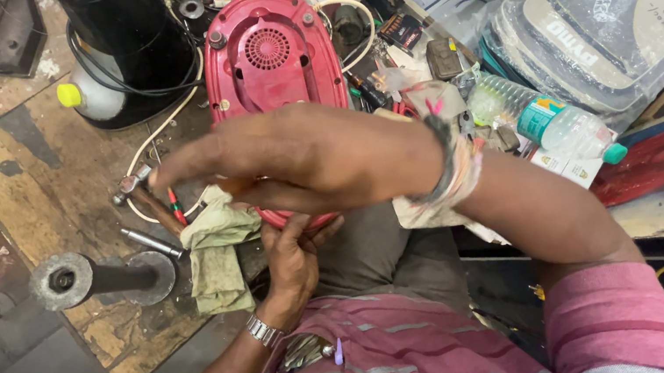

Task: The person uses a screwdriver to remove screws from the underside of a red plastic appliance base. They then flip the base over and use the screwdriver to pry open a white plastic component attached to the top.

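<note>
We see a red machine shell [271, 54] lying on the wooden tabletop [58, 194], its near end at the person's lap. The left hand [290, 260] is under that near end, fingers curled up against it, holding it steady. The right hand [301, 160] reaches across above it with fingers stretched out; its grip looks loose, and we cannot tell if it holds anything. A green rag [214, 254] and a small hammer [139, 190] lie just beside. We think the shell is being turned or checked; next, a firm hold with both hands.
</note>
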